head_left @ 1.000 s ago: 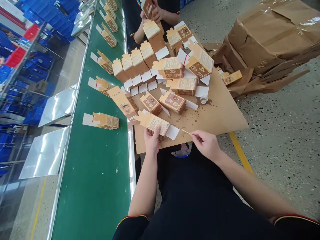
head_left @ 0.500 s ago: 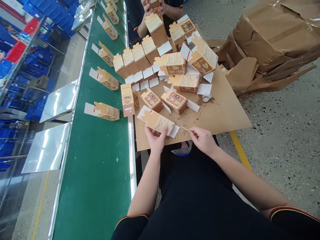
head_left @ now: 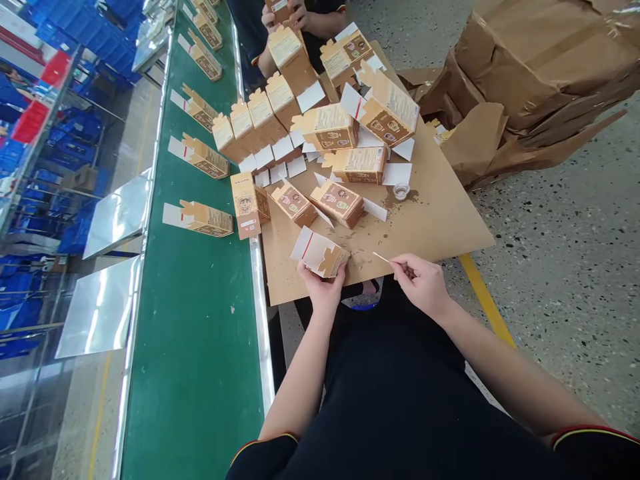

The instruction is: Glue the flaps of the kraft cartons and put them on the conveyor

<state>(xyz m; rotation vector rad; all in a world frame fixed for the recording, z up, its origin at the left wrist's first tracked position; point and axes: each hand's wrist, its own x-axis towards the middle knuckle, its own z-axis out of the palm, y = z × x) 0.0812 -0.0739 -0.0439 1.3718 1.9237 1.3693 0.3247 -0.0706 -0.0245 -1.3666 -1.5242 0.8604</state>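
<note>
My left hand (head_left: 324, 285) grips a small brown-and-tan carton (head_left: 327, 259) near the front edge of the cardboard-covered table (head_left: 430, 230). The carton's white end flap with a red strip points up and to the left. Between the fingers of my right hand (head_left: 419, 279) is a thin cotton swab (head_left: 381, 257), its pale tip pointing left towards the carton without touching it. Two similar cartons, one of them a brown carton (head_left: 339, 202), lie just beyond my left hand. A small clear cup (head_left: 401, 191) stands among wet spots on the cardboard.
Several flap-open cartons (head_left: 260, 117) crowd the far side of the table. A green conveyor belt (head_left: 195, 347) runs along the left, with cartons (head_left: 205, 219) lying on it. Across the table, another person's hands (head_left: 295, 15) hold a carton. Crumpled brown paper (head_left: 540, 87) lies at right.
My left hand has turned the carton so its flapped end faces up towards me. My right hand has drawn the swab slightly right, away from the carton. The whole view has shifted a little.
</note>
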